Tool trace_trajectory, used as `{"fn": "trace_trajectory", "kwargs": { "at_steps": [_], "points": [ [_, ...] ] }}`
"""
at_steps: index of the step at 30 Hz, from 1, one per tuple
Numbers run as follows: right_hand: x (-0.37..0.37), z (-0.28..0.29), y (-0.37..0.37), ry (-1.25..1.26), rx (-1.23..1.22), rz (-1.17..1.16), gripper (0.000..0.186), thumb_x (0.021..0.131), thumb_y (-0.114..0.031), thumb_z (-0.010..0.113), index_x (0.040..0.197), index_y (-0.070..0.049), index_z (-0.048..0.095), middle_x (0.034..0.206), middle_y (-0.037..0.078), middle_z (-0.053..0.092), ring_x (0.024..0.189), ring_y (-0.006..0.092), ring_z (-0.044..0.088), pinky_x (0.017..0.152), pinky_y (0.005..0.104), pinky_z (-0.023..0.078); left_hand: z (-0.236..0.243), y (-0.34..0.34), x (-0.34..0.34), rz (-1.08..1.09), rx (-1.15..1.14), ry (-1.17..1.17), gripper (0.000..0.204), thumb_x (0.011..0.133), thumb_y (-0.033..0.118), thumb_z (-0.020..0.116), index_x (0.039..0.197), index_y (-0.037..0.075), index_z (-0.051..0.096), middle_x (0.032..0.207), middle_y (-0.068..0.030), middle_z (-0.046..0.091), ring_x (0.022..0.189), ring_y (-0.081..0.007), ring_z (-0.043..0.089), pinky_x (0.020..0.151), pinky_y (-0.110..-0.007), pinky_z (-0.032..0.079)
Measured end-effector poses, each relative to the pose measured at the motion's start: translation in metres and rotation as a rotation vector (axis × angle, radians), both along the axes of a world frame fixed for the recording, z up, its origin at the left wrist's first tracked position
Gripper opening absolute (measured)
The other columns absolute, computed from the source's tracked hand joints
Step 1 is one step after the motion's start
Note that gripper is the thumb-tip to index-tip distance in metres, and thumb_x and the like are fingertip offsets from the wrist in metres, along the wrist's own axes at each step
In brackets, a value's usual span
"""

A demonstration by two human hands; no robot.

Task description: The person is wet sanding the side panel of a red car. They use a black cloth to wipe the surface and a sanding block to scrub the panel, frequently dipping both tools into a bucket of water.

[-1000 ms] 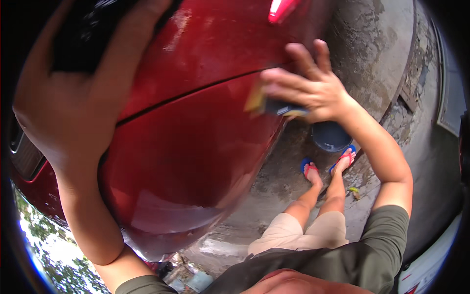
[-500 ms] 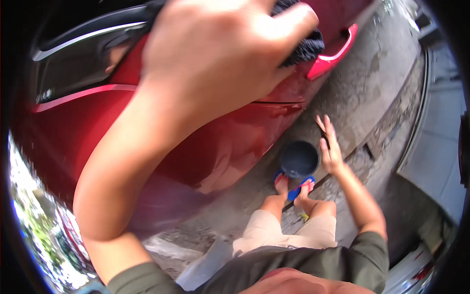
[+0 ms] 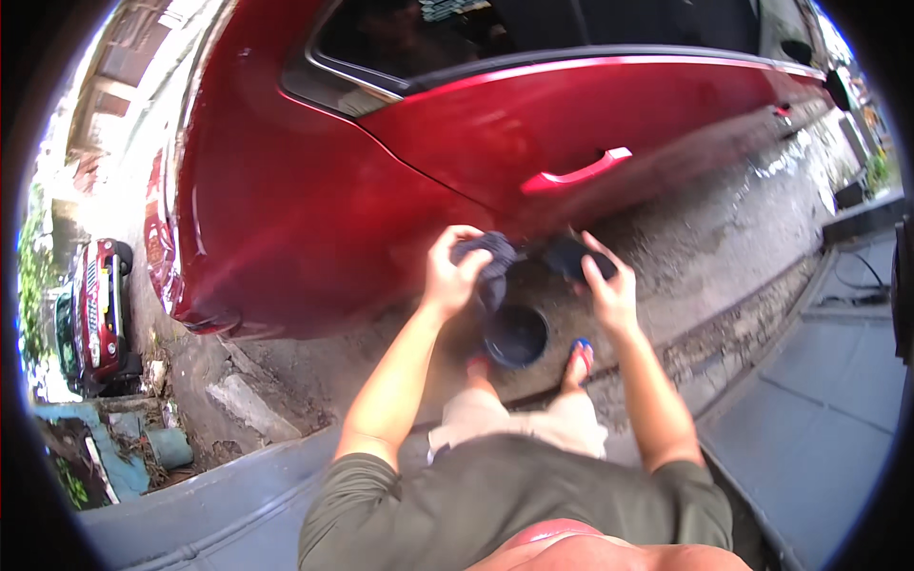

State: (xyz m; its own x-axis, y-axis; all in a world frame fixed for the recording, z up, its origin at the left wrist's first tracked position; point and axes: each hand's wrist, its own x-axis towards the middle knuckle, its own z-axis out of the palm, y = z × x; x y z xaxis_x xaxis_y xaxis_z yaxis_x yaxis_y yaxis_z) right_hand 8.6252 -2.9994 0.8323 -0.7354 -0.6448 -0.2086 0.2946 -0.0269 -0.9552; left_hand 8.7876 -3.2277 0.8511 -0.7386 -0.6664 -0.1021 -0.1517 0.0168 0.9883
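My left hand [image 3: 450, 274] is closed round a bunched dark cloth [image 3: 492, 255], part of which hangs down above the bucket. My right hand [image 3: 612, 293] grips a black object [image 3: 569, 257] with a smooth, rounded outline; blur hides its exact kind. Both hands are held out in front of me, a short way apart, between my body and the side of a red car [image 3: 286, 228]. Below them a dark round bucket [image 3: 516, 338] stands on the ground by my feet. The car's red door handle [image 3: 579, 173] lies beyond my hands.
Dark windows [image 3: 552, 29] run along the car's far side of the view. Rough concrete ground [image 3: 695, 219] lies beside the car. At right is a grey panelled surface [image 3: 809, 400]. Another red vehicle [image 3: 103, 305] stands at far left, near a broken concrete block [image 3: 249, 407].
My left hand has drawn back from the car's upper side with the cloth, down to above the bucket. My right hand now grips the black object more visibly. The view has swung left.
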Motion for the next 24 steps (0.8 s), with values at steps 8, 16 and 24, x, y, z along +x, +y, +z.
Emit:
{"fn": "trace_trajectory", "kwargs": {
  "at_steps": [8, 16, 24],
  "points": [
    [-0.025, 0.1, 0.041, 0.189, -0.108, 0.329, 0.035, 0.101, -0.011, 0.07, 0.134, 0.0, 0.066, 0.11, 0.006, 0.071, 0.091, 0.0109, 0.068, 0.069, 0.0265, 0.062, 0.021, 0.133, 0.01, -0.066, 0.57, 0.133, 0.043, 0.102, 0.028, 0.073, 0.134, 0.002, 0.065, 0.132, -0.0086, 0.069, 0.114, -0.0161, 0.068, 0.1, -0.032, 0.054],
    [-0.008, 0.113, 0.049, 0.271, 0.008, 0.47, 0.027, 0.092, -0.011, 0.08, 0.117, 0.0, 0.075, 0.092, 0.003, 0.076, 0.078, 0.0084, 0.068, 0.062, 0.0247, 0.059, 0.043, 0.169, 0.027, 0.057, 0.331, 0.347, 0.016, 0.102, 0.016, 0.072, 0.109, 0.002, 0.077, 0.118, -0.0022, 0.071, 0.108, -0.0124, 0.066, 0.096, -0.031, 0.054],
    [0.0, 0.102, 0.059, 0.15, -0.162, 0.409, 0.02, 0.09, -0.008, 0.081, 0.107, 0.0, 0.074, 0.087, 0.005, 0.075, 0.072, 0.0102, 0.069, 0.059, 0.0271, 0.059, 0.04, 0.183, 0.026, 0.229, 0.173, 0.398, 0.015, 0.099, 0.015, 0.076, 0.096, 0.001, 0.08, 0.119, -0.0022, 0.068, 0.107, -0.013, 0.064, 0.095, -0.03, 0.052]
  ]
}}
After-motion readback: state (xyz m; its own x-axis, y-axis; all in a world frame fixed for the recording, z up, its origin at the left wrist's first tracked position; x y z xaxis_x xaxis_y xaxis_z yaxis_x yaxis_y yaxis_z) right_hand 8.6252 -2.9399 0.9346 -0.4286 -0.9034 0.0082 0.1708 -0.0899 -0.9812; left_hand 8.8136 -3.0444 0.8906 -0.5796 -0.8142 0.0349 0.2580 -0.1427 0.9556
